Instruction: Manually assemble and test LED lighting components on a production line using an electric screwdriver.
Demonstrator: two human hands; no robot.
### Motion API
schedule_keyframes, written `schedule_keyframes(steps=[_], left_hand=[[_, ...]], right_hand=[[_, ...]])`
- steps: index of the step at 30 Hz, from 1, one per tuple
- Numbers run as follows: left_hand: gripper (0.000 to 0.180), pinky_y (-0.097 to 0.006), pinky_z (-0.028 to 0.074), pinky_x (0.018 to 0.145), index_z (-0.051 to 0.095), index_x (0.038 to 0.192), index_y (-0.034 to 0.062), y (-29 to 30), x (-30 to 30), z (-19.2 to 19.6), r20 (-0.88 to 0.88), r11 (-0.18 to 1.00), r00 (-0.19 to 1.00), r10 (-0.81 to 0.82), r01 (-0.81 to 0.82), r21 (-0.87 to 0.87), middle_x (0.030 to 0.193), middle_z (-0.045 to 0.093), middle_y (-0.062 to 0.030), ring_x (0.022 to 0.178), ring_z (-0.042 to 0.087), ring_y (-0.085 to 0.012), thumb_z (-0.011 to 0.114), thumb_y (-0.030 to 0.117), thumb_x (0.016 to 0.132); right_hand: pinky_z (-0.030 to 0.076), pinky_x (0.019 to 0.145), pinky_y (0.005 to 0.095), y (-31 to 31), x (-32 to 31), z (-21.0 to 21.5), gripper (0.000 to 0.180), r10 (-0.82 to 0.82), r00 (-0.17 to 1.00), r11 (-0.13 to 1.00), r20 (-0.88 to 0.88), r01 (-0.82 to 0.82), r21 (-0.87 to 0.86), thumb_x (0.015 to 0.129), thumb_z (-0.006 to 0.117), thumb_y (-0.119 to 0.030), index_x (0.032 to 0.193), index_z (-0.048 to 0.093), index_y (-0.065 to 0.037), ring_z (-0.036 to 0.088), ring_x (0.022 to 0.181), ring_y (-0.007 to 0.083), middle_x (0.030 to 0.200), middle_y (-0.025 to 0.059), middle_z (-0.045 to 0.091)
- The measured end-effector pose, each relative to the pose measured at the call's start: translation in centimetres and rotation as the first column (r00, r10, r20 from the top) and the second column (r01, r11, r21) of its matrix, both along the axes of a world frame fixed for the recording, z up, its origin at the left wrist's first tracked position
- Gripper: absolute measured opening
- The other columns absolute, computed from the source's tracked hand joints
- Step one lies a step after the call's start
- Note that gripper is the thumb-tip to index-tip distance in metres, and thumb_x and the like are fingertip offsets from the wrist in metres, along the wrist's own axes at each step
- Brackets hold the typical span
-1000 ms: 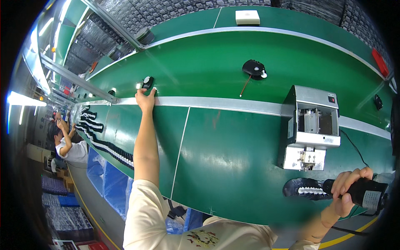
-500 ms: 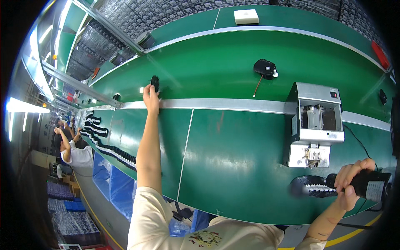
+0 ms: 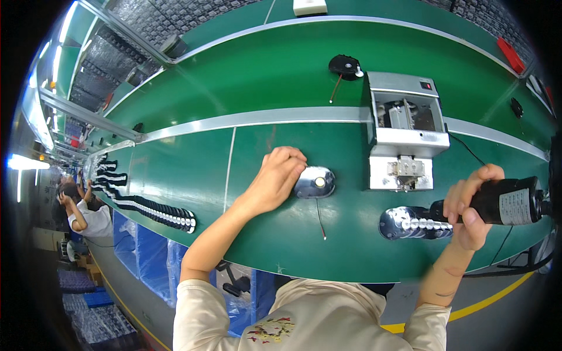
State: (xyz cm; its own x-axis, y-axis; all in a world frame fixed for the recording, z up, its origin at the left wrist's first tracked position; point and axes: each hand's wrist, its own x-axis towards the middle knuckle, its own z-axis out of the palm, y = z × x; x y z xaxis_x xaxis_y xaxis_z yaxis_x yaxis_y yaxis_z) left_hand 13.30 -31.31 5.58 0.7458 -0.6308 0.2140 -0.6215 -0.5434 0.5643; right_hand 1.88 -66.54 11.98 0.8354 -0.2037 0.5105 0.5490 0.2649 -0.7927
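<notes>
My left hand (image 3: 274,180) grips the edge of a glossy black oval part (image 3: 307,186) with a pale round centre, over the middle of the green bench. From that part a thin wire (image 3: 320,219) with a light tip hangs toward me. At the right, my right hand (image 3: 473,205) is wrapped round a black cylindrical power tool that looks like an electric screwdriver (image 3: 489,200), its narrow nose turned left. Just beside the nose lies a row of overlapping shiny black oval parts (image 3: 404,223), partly hidden by the tool and hand.
A silver bench machine (image 3: 407,140) stands beyond the right-hand row. On the brighter green strip behind the metal rail (image 3: 252,120) sits another black part (image 3: 344,67) with a wire. A long curved row of black parts (image 3: 155,209) lies left. Another person (image 3: 91,219) works far left.
My left hand has come back from the far green strip to the bench with the black oval part. My right hand still holds the tool. The whole view has shifted.
</notes>
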Motion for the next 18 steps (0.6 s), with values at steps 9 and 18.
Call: schedule_keyframes(steps=[9, 18], left_hand=[[0.022, -0.048, 0.04, 0.107, 0.061, 0.088, 0.006, -1.2, -2.8, 2.8, -0.123, 0.954, 0.946, -0.299, 0.294, -0.056, 0.123, 0.052, -0.0117, 0.133, 0.044, -0.0379, 0.071, 0.002, 0.069], [0.024, -0.043, 0.054, 0.09, 0.071, 0.095, 0.01, -8.5, -7.3, 0.0, 0.025, 0.905, 0.918, -0.395, 0.394, -0.161, 0.115, 0.056, -0.0102, 0.117, 0.058, -0.0368, 0.078, 0.004, 0.072]], right_hand=[[0.043, 0.046, 0.027, -0.4, -0.5, 0.5, 0.064, 0.0, 1.0, 1.0, 0.017, 0.0, -0.004, 0.078, 0.072, -0.012, 0.131, 0.038, -0.001, 0.047, 0.049, 0.0125, 0.071, 0.0046, 0.05], [0.043, 0.047, 0.0272, -0.6, -0.2, 0.5, 0.062, 0.054, 0.998, 0.992, 0.046, -0.048, -0.121, 0.082, 0.07, -0.015, 0.133, 0.039, 0.0, 0.049, 0.05, 0.0126, 0.074, 0.0038, 0.05]])
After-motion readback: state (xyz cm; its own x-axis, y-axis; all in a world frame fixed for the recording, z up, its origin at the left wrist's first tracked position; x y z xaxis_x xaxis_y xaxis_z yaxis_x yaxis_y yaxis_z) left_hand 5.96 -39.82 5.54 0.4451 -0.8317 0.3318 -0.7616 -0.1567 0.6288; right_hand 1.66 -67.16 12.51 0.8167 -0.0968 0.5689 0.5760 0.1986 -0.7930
